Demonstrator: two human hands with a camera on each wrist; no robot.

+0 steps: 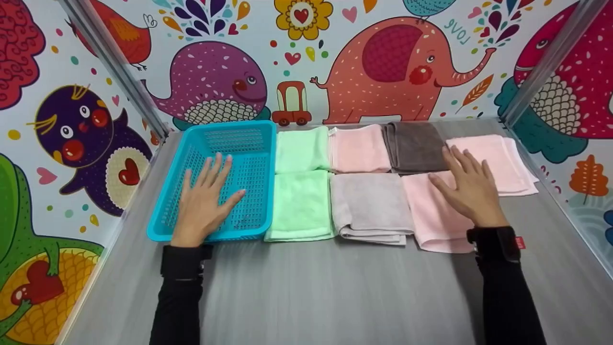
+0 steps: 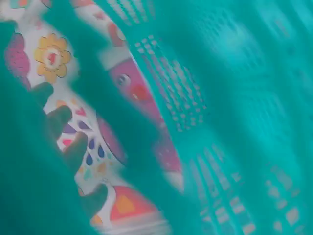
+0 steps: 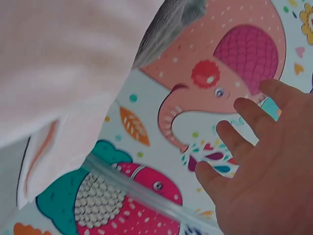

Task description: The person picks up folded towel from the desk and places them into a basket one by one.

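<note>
Head: basket (image 1: 254,182) is sitting at the table's (image 1: 335,297) left, directly below the left hand (image 1: 203,206), long axis apparently running front to back. Left hand is nearer to it; fingers are pointing away, spread, gripping nothing. Towels are lying to its right in two rows; back green (image 1: 301,151) and front green (image 1: 299,206) are sitting right beside the basket. Right hand (image 1: 471,189) is hanging over front pink (image 1: 426,206) and right pink (image 1: 512,167), fingers spread, holding nothing; contact I can't tell.

Count: 1 basket, 7 towels. Back row of 4: back green, back pink (image 1: 359,151), dark (image 1: 414,146), right pink. Front row of 3: front green, grey (image 1: 371,201), front pink.

Left wrist: basket mesh is filling most of it, blurry; fingertips are showing dimly, touch unclear.

Right wrist: right hand's fingers are extending apart, nothing in them; pink cloth is hanging into the upper left.
</note>
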